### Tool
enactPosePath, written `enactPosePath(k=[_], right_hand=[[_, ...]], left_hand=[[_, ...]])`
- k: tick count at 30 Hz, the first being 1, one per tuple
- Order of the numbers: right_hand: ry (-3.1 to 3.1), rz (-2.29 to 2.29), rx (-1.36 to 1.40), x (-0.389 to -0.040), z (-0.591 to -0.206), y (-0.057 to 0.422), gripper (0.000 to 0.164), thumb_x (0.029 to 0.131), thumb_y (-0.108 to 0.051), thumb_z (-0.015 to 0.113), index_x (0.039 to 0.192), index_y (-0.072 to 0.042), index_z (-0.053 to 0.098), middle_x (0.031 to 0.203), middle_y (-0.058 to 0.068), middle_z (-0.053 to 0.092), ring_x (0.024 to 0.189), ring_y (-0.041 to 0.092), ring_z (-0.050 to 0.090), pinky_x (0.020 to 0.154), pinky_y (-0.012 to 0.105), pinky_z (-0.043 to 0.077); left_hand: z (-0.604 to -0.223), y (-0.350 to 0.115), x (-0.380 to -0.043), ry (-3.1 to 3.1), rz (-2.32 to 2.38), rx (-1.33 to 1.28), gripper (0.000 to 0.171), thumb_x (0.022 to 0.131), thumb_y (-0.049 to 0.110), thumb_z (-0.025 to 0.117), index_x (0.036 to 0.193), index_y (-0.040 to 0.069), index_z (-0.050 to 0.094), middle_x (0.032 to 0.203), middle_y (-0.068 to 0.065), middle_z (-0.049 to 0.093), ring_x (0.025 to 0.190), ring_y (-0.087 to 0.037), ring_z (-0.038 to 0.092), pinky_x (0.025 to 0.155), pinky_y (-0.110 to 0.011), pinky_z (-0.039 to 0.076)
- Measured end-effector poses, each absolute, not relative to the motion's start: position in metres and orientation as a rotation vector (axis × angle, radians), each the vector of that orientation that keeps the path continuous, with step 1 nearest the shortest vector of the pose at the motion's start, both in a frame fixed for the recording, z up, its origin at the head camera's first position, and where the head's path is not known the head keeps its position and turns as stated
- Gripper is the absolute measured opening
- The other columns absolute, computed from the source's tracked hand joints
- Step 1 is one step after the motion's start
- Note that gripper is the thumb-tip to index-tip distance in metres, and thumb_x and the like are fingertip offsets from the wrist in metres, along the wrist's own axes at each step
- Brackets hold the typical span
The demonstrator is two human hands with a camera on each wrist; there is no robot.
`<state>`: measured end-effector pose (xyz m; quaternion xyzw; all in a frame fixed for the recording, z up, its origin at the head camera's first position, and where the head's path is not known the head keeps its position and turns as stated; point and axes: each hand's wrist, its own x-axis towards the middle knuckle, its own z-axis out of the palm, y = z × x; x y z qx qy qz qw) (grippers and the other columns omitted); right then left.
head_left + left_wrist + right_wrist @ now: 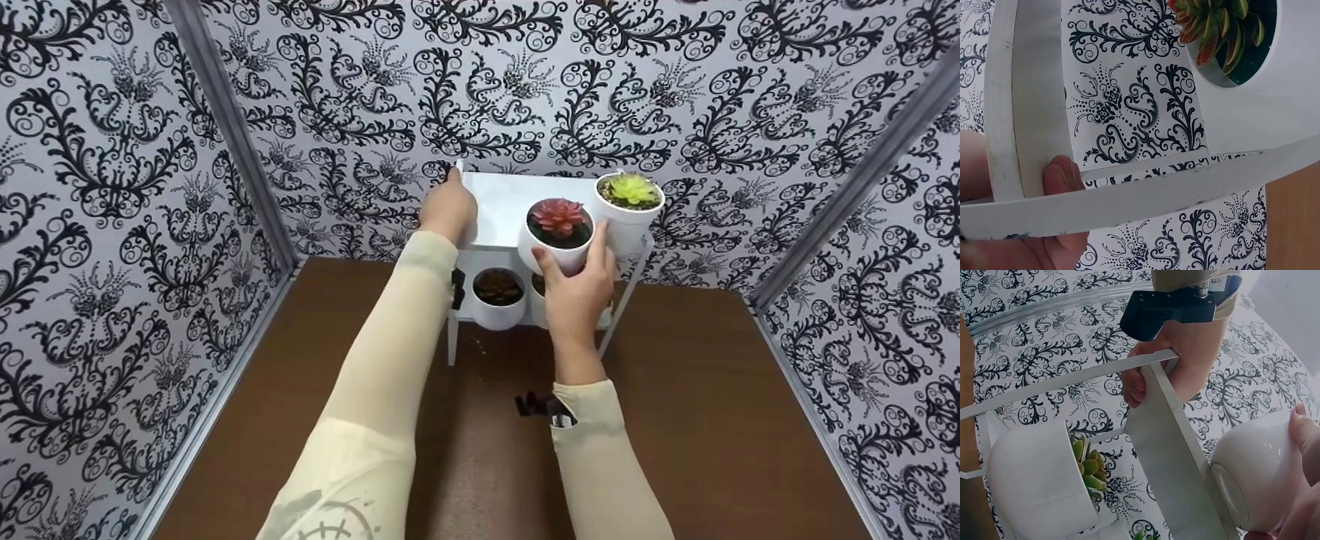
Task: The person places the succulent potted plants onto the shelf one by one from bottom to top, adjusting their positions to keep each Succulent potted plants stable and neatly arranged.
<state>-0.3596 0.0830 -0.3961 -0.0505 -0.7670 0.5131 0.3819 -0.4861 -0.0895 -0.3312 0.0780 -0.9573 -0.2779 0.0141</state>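
Observation:
My left hand (448, 206) grips the upper left corner of a small white two-tier shelf (499, 195), fingers curled round its frame in the left wrist view. My right hand (581, 289) holds a white pot with a red succulent (561, 217) between thumb and fingers, over the front edge of the top tier. In the right wrist view the base of that white pot (1264, 461) is beside the top board; whether it touches cannot be told. Just right of it stands a white pot with a yellow-green succulent (630, 189) on the top tier.
On the lower tier sit a white potted succulent (499, 300) and another pot partly hidden by my right hand. The shelf stands on a brown wooden surface (697, 390). Patterned black-and-white walls (510, 82) enclose it behind and on both sides.

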Motion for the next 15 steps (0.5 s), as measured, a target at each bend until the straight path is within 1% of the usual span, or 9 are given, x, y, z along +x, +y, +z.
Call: enactPosePath(k=[7,10,12,13,15], right_hand=[[-1.986,1.294,-0.079,-0.3586,-0.3947,0.0819,0.109,0.084,-0.052,0.080,0.165,0.001,0.032,0.156,0.029,0.050,0.147,0.042,0.048,0.127,0.051,0.037],[-1.998,1.287,-0.066,-0.3588,-0.3940,0.0822,0.107,0.087,-0.054,0.076,0.165,0.002,0.031,0.157,0.029,0.049,0.148,0.042,0.047,0.128,0.050,0.036],[-2.002,1.278,-0.059,-0.3594,-0.3934,0.0825,0.109,0.087,-0.062,0.070,0.165,0.003,0.030,0.158,0.029,0.048,0.148,0.043,0.047,0.128,0.052,0.036],[-2.005,1.270,-0.061,-0.3595,-0.3931,0.0829,0.108,0.088,-0.062,0.069,0.165,0.003,0.031,0.158,0.029,0.049,0.148,0.043,0.047,0.127,0.052,0.036],[-2.000,1.254,-0.058,-0.3598,-0.3918,0.0837,0.104,0.090,-0.059,0.070,0.164,0.004,0.032,0.157,0.029,0.050,0.147,0.043,0.048,0.126,0.053,0.037]], left_hand=[[-0.3326,-0.0910,-0.4849,-2.936,-0.919,0.227,0.063,0.111,0.016,0.034,0.172,0.013,0.019,0.162,-0.019,0.050,0.147,-0.038,0.052,0.124,-0.048,0.043],[-0.3325,-0.0911,-0.4846,-2.931,-0.924,0.216,0.063,0.110,0.016,0.034,0.172,0.012,0.019,0.162,-0.019,0.051,0.147,-0.038,0.052,0.124,-0.048,0.044],[-0.3324,-0.0914,-0.4845,-2.937,-0.914,0.205,0.064,0.110,0.015,0.034,0.172,0.011,0.019,0.161,-0.019,0.052,0.145,-0.039,0.054,0.122,-0.048,0.045],[-0.3325,-0.0908,-0.4847,-2.943,-0.905,0.200,0.064,0.110,0.015,0.034,0.172,0.011,0.018,0.161,-0.019,0.052,0.144,-0.038,0.055,0.121,-0.048,0.046],[-0.3329,-0.0895,-0.4851,-2.950,-0.910,0.206,0.064,0.110,0.015,0.033,0.172,0.012,0.017,0.162,-0.019,0.052,0.144,-0.038,0.055,0.120,-0.049,0.048]])
